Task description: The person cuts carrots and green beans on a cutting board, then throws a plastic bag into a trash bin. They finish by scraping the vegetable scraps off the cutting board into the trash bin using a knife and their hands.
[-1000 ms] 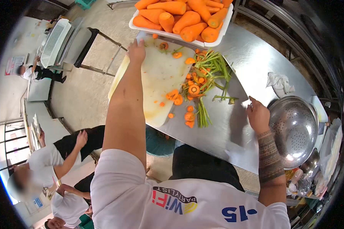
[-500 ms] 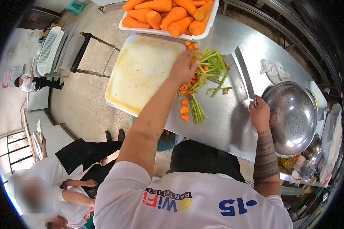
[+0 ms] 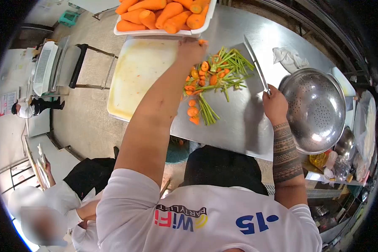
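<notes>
My right hand (image 3: 276, 103) is closed round the handle of a large kitchen knife (image 3: 256, 59), its blade pointing away over the steel table. My left hand (image 3: 192, 49) is at the far right corner of the white cutting board (image 3: 143, 67), beside a small carrot piece (image 3: 203, 42). Motion smears its fingers, so I cannot see whether they grip anything. Between my hands lies a pile of green carrot stems (image 3: 235, 61) and cut carrot tops (image 3: 204, 66). Closer to me are more carrot ends (image 3: 192, 111) and a bundle of stems (image 3: 207, 110).
A white tray of peeled carrots (image 3: 164, 14) stands beyond the board. Right of the knife are a crumpled white cloth (image 3: 290, 60) and a big steel colander (image 3: 317, 109) on the steel table (image 3: 235, 122). People in white shirts (image 3: 63, 197) are at the lower left.
My left hand has moved away from the stem pile toward the carrot tray, uncovering the carrot tops. The knife stays in my right hand. The whole view has shifted slightly.
</notes>
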Tool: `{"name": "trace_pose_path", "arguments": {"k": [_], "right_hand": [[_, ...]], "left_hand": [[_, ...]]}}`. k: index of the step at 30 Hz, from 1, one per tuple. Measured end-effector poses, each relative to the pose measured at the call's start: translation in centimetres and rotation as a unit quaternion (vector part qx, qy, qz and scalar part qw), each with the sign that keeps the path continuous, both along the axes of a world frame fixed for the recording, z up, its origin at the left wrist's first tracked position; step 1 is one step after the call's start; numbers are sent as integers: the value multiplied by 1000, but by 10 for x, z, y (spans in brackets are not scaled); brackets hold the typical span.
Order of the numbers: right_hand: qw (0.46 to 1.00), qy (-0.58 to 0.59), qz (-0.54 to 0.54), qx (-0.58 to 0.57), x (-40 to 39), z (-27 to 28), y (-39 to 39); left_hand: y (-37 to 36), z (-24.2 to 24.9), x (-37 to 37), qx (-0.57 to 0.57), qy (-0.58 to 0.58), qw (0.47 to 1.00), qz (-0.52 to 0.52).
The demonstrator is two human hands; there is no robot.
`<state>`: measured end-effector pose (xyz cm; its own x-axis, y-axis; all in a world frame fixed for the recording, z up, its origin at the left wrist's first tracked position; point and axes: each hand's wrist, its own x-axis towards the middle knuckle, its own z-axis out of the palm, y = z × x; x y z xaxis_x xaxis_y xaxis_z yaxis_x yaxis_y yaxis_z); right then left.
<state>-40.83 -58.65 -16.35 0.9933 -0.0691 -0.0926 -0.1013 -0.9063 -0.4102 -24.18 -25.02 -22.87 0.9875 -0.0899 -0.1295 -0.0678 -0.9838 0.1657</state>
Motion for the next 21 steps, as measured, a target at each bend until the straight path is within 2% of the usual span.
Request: {"name": "trace_pose_path", "arguments": {"k": [1, 2, 5, 6, 9, 13, 15, 17, 18, 21], "right_hand": [[1000, 5, -13, -4, 0, 2, -1], [1000, 7, -16, -10, 2, -5, -7], [1000, -2, -12, -6, 3, -7, -13], [1000, -7, -2, -14, 0, -3, -11], [995, -36, 83, -37, -16, -5, -8], [997, 13, 63, 37, -46, 12, -8], [990, 19, 5, 137, -62, -11, -21], [963, 51, -95, 249, -75, -29, -29], [924, 63, -150, 345, -82, -27, -24], [889, 93, -191, 407, -89, -47, -26]], "left_hand": [[-18, 12, -13, -18, 37, 999, -12], [-32, 10, -22, 19, 23, 998, -51], [-48, -28, -49, -182, -19, 980, -80], [-46, -20, -55, -256, 17, 962, -97], [-37, 32, -89, -355, 174, 914, -88], [-18, 41, -127, -275, -8, 953, -124], [-17, 39, -143, -216, -79, 966, -117], [-31, 47, -162, -167, -80, 976, -115], [-39, 49, -166, -142, -81, 980, -114], [-58, 39, -171, -145, -65, 985, -66]]}}
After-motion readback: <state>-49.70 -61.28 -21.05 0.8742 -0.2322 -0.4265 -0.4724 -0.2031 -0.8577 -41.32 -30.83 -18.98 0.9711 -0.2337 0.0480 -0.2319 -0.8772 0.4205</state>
